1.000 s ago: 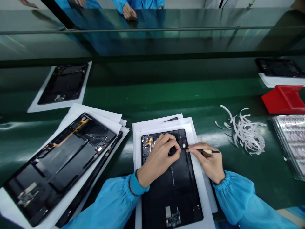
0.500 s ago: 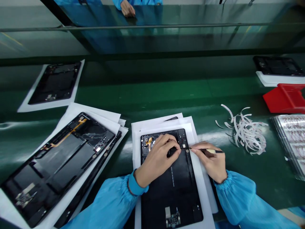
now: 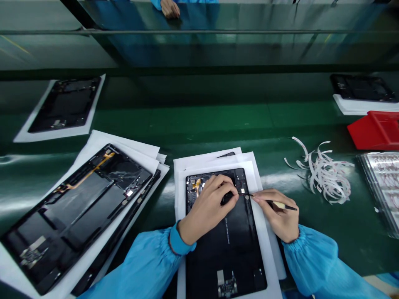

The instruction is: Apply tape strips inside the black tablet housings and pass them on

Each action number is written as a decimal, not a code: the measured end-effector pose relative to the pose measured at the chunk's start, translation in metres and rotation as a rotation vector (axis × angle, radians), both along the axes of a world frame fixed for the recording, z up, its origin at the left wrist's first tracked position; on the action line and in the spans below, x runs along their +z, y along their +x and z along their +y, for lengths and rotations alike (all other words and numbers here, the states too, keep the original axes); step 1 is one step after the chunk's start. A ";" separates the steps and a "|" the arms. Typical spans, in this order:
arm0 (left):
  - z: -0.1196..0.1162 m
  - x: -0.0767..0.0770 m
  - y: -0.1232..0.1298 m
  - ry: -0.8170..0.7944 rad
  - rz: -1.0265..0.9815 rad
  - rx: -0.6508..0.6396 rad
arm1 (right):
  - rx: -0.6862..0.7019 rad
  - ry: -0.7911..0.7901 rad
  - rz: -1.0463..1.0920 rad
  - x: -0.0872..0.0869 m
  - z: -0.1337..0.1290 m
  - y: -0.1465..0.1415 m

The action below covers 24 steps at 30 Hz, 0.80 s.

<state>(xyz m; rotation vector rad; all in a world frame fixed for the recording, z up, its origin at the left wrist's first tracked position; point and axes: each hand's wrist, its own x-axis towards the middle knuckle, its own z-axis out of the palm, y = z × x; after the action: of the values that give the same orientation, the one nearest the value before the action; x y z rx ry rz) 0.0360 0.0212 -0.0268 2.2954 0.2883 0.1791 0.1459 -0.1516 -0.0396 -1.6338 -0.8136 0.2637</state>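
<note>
A black tablet back housing (image 3: 227, 253) lies on white paper sheets (image 3: 180, 195), with an orange flex cable (image 3: 196, 187) near its upper left corner. My left hand (image 3: 207, 209) rests on the housing's top end, its fingers bunched around a small black item (image 3: 227, 197) that they mostly hide. My right hand (image 3: 277, 215) pinches a thin pointed tool (image 3: 280, 204) with a cream grip. Its fine tip (image 3: 252, 195) sits at the housing's upper right edge, next to a small white spot.
A larger black housing (image 3: 81, 203) lies on paper at left. Further housings lie on paper sheets at the back (image 3: 65, 104) and right (image 3: 361, 88). White strips (image 3: 324, 176), a red tray (image 3: 375, 131) and a parts tray (image 3: 382, 187) lie at right. A co-worker's hand (image 3: 170, 8) shows beyond a glass panel.
My right hand and its tool have shifted slightly right, the tool's tip staying at the housing's edge. The far objects have slid left and upward in view. My left hand stays in place on the housing.
</note>
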 end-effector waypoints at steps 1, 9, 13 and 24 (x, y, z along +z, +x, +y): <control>0.000 0.000 0.000 0.000 0.003 -0.001 | 0.002 0.000 -0.009 0.000 0.000 0.000; -0.001 -0.001 0.001 0.000 0.009 0.012 | -0.009 0.053 -0.044 0.003 0.002 -0.003; -0.001 0.000 0.002 -0.018 0.022 0.018 | -0.010 0.029 -0.002 0.002 0.005 -0.003; 0.002 -0.002 -0.002 -0.010 -0.008 -0.018 | -0.025 0.016 0.078 -0.001 0.007 0.000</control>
<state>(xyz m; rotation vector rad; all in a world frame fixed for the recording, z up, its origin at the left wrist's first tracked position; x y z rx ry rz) 0.0335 0.0228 -0.0289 2.2862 0.2638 0.1770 0.1455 -0.1445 -0.0410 -1.6083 -0.7337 0.3006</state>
